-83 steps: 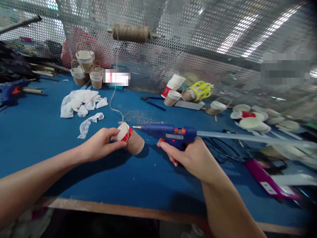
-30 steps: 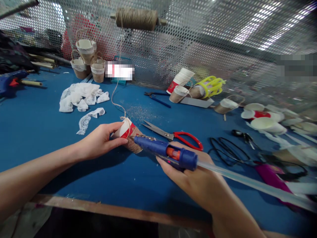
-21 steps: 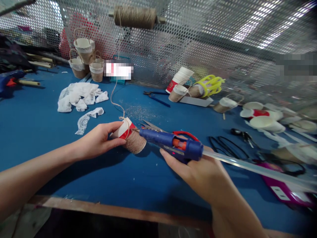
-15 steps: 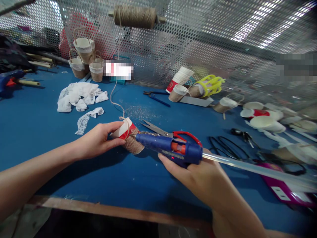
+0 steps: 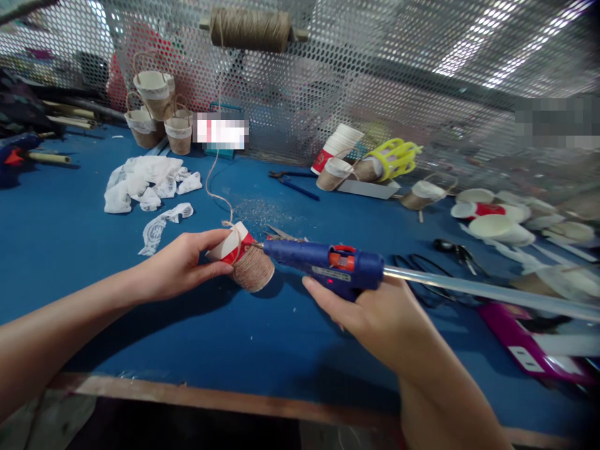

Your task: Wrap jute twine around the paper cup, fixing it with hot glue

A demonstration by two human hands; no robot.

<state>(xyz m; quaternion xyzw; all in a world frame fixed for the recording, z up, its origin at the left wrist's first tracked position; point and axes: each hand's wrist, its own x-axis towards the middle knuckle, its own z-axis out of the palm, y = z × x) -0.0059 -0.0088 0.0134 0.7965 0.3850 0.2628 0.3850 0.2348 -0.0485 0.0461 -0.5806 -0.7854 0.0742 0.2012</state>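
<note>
My left hand [image 5: 199, 262] grips the rim end of a paper cup [image 5: 253, 269], which lies tilted with its base toward the right. Brown twine is wound round its lower part, while red and white paper shows near the rim. A loose strand of twine [image 5: 216, 194] runs from the cup up to a spool [image 5: 250, 30]. In my right hand [image 5: 375, 319] is a blue hot glue gun [image 5: 323, 259], its nozzle touching or very close to the cup by the twine's edge. A long clear glue stick [image 5: 450, 290] sticks out of its back. Scissors [image 5: 281, 233] lie partly hidden behind the gun.
White lace [image 5: 143, 178] lies at left, before several twine-wrapped cups [image 5: 178, 134]. Pliers [image 5: 295, 184], stacked paper cups [image 5: 337, 147] and a yellow plastic piece [image 5: 394, 159] are farther back. On the right are keys [image 5: 457, 253], a black cable and a purple power strip [image 5: 520, 350].
The glue gun has swung more level and its nozzle has moved slightly right along the cup. It now covers more of the scissors. The left hand has kept its hold on the cup.
</note>
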